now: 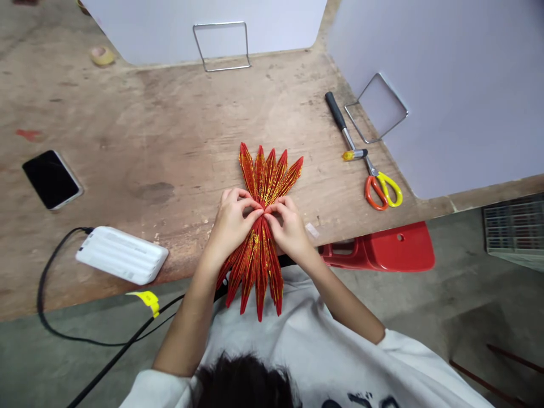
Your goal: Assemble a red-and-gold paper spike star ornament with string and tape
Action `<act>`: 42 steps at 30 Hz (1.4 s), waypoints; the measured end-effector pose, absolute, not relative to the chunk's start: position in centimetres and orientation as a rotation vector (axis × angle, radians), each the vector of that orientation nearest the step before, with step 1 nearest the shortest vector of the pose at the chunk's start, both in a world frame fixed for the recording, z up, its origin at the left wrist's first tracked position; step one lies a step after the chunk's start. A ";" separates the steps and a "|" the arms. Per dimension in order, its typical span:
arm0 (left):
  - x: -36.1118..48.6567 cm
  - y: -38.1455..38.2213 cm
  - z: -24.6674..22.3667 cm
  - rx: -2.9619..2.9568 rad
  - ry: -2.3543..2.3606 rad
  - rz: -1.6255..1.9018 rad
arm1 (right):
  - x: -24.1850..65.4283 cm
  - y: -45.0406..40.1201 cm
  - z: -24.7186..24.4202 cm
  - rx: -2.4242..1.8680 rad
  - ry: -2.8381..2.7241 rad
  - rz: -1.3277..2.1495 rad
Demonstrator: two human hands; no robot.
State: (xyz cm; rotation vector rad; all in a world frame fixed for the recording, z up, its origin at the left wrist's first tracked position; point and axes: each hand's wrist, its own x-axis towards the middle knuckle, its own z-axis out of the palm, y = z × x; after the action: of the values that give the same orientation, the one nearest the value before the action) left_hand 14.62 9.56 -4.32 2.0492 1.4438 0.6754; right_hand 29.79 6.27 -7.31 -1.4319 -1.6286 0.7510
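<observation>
A red and gold pleated paper fan (255, 260) lies across the front edge of the wooden table, gathered at its middle so that pointed folds spread out at both ends. My left hand (233, 218) pinches the gathered middle from the left, thumb and fingertips closed on it. From the other side, my right hand (287, 224) pinches the same spot, its fingertips almost meeting the left ones. The lower folds hang over the table edge in front of the white shirt. Whatever lies between the fingertips besides the paper is too small to make out.
At left are a phone (52, 179), a white power bank (122, 255) with a black cable, and a tape roll (102, 55). A hammer (342, 122) and scissors (382, 190) lie at right. White panels (272, 22) border the table (191, 119). A red stool (399, 246) stands below.
</observation>
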 end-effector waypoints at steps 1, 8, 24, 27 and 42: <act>14.5 9.6 -4.5 2.067 1.420 0.697 | 29.9 6.5 -7.3 -1.415 -1.612 0.794; 13.8 9.8 -5.2 2.229 1.258 0.787 | 30.5 7.0 -6.9 -1.425 -1.713 0.799; 14.6 9.2 -5.4 2.116 1.449 0.758 | 32.2 6.5 -5.9 -1.366 -1.889 0.518; 14.7 9.2 -5.5 2.044 1.454 0.789 | 31.2 6.0 -6.8 -1.392 -1.886 0.442; 14.4 9.5 -5.7 1.677 1.340 0.908 | 32.3 7.7 -6.3 -1.255 -2.357 0.027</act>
State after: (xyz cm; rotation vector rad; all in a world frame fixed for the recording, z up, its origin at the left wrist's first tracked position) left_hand 14.37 9.53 -5.66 1.6766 1.3399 0.9076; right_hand 32.33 7.73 -6.27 -1.2547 -2.3572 0.0269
